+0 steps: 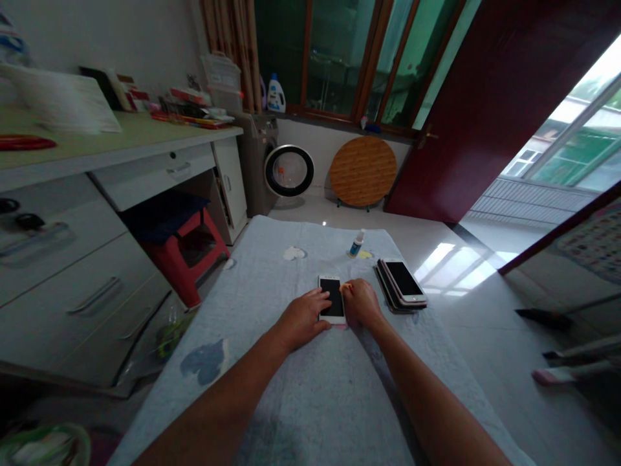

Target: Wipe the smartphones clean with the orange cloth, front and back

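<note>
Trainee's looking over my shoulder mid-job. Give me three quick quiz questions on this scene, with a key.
1. True or false: the small white bottle with a blue label stands on the pale blue patterned cloth.

2. Which thing do the left hand's fingers touch?
A) the red plastic stool
B) the white rectangular phone with a dark screen
C) the round brown wooden board

3. Fill in: the stack of flat devices topped by a white-framed one lies to the ____ of the right hand.

Key: 1. True; 2. B; 3. right
</note>
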`<state>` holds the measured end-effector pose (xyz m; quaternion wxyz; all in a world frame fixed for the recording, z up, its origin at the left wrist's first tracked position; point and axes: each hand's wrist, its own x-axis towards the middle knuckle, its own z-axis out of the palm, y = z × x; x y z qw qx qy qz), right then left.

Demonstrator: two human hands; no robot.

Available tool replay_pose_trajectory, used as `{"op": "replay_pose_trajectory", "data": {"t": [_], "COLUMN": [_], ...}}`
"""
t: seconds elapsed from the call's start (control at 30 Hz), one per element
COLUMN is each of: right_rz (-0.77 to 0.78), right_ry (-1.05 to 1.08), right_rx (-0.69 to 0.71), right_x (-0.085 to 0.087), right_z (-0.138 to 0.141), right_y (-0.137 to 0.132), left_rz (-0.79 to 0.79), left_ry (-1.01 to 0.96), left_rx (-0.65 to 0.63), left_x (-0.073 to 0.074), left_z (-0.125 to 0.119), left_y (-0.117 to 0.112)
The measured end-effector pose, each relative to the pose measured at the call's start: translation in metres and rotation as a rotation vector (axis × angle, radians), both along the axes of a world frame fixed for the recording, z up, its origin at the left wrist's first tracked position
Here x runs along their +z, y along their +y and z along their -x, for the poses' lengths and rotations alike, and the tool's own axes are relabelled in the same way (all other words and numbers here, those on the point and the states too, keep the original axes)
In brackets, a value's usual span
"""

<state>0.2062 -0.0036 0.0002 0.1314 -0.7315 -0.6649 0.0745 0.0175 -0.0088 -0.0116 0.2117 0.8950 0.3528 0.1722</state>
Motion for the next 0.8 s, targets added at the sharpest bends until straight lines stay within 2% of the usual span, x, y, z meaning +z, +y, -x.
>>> {"op": "replay_pose_trajectory", "data": {"t": [0.13, 0.27, 0.57, 0.8], "right_rz": [0.036, 0.069, 0.066, 0.174], "right_ry": [0.005, 0.029, -0.003, -0.171], "right_rx": [-0.011, 0.029, 0.195, 0.195], "right_x": [0.002, 0.003, 0.011, 0.013], "right_z": [-0.002, -0.005, -0.014, 0.007], "right_y": [0.032, 0.052, 0.057, 0.069], "left_rz": [0.004, 0.019, -0.009, -0.045], "left_ry": [0.011, 0.010, 0.016, 0.012], "left_rx": [-0.011, -0.009, -0.006, -0.012], "left_x": [0.006, 0.010, 0.014, 0.016], "left_z": [0.000, 0.000, 0.000, -0.002], "left_y": [-0.001, -0.002, -0.003, -0.004]}}
